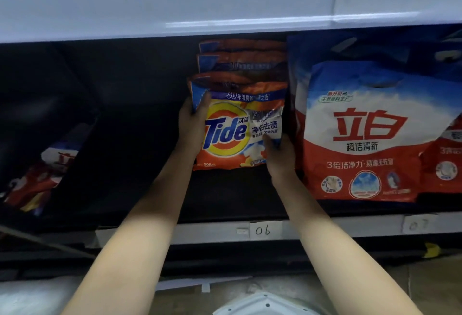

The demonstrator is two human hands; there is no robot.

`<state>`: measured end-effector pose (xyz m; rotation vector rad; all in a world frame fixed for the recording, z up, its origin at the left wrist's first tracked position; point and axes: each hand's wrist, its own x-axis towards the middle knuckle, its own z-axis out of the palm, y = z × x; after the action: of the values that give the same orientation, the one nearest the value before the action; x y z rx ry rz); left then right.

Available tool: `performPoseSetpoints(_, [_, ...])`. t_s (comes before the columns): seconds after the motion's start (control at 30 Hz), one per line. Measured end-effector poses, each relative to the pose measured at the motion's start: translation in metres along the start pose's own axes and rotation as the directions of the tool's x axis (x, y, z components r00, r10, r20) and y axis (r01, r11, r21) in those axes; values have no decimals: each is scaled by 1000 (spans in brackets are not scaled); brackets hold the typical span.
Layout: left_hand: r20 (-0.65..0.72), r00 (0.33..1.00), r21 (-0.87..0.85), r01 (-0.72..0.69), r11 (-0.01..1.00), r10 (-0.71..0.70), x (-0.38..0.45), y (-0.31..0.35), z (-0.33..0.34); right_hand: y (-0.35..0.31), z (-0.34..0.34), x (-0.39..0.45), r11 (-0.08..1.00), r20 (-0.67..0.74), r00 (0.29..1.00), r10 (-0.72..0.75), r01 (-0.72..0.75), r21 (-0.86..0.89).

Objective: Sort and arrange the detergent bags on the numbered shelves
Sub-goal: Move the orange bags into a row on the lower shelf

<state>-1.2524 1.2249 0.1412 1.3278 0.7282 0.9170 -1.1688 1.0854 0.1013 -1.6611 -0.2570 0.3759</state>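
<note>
An orange Tide detergent bag [230, 134] stands upright at the front of a row of matching Tide bags [242, 62] on the dark shelf above the label "06" [262, 230]. My left hand [192, 124] grips its left edge, thumb on the front near the top corner. Fingers of my right hand [278, 153] curl round the bag's lower right corner. Both forearms reach up from below.
Large red, white and blue detergent bags [362, 134] stand directly right of the Tide row, above a label reading "07" [420, 224]. More bags [42, 179] lie in the dark section at far left. A white shelf front [175, 2] overhangs above.
</note>
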Motion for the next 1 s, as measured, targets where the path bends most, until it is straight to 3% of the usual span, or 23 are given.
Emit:
performPoseSetpoints(0.1, [-111, 992, 62, -60, 996, 66, 1, -12, -2, 5, 1, -6, 999, -16, 999, -31, 31, -18])
performPoseSetpoints(0.2, [-207, 958, 228, -150, 962, 198, 0, -13, 1, 8, 0, -12, 999, -28, 998, -48, 48, -15])
performPoseSetpoints(0.3, [-201, 948, 389, -155, 908, 247, -4, -13, 2, 9, -5, -17, 991, -37, 991, -131, 129, -46])
performPoseSetpoints(0.47, [-66, 959, 578, -188, 794, 276, -41, -21, -16, 18, -16, -42, 912, 32, 948, -316, 313, -264])
performPoseSetpoints(0.57, [108, 943, 722, -292, 628, 314, -79, -33, -29, 25, -25, -70, 842, 108, 946, -304, 320, -434])
performPoseSetpoints(0.7, [349, 930, 855, -368, 366, 118, -126, -31, -38, 25, -50, -116, 695, 225, 921, -317, 387, -606])
performPoseSetpoints(0.77, [481, 871, 842, -491, 221, 100, -150, -17, -37, 13, -66, -142, 669, 248, 920, -302, 390, -632])
performPoseSetpoints(0.87, [611, 766, 762, -638, 113, 202, -184, 21, -31, -16, -90, -178, 633, 283, 892, -352, 450, -630])
performPoseSetpoints(0.93, [687, 647, 668, -742, 65, 330, -201, 54, -24, -44, -106, -197, 612, 283, 866, -412, 492, -619])
performPoseSetpoints(1.0, [719, 486, 539, -841, 42, 496, -210, 89, -17, -77, -120, -209, 588, 265, 826, -497, 545, -598])
